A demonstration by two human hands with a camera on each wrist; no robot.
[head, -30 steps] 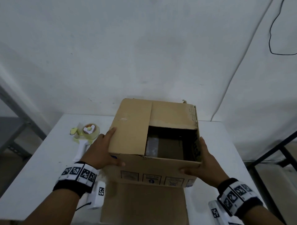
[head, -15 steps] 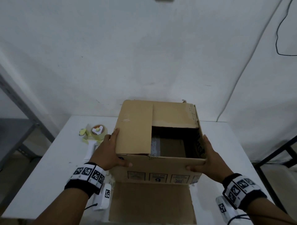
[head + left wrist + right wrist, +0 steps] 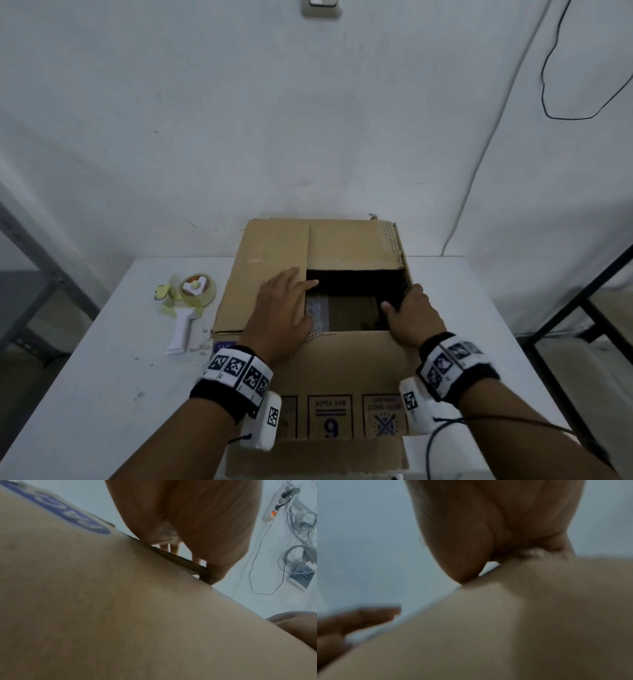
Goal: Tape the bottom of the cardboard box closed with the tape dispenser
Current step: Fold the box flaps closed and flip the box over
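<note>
A brown cardboard box (image 3: 342,363) stands in the middle of the white table (image 3: 102,394), its left and far flaps folded in and a dark opening left in the top. My left hand (image 3: 284,308) lies flat on the left flap, fingers straight, fingertips at the flap's inner edge. At the right edge of the opening my right hand (image 3: 409,313) holds the right flap, thumb inside and fingers over it. Both wrist views show blurred palms over cardboard (image 3: 120,615) (image 3: 522,628). The yellow-white tape dispenser (image 3: 186,308) lies on the table left of the box, untouched.
The near flap (image 3: 308,459) hangs out towards me over the table's front edge. A white wall rises just behind the box, with a black cable (image 3: 548,85) hanging at the right. Metal frames flank the table. A power strip (image 3: 276,505) and cables show in the left wrist view.
Both hands left the box's near corners and moved up onto its top: the left onto the left flap, the right to the right edge of the opening. My view shifted closer and higher.
</note>
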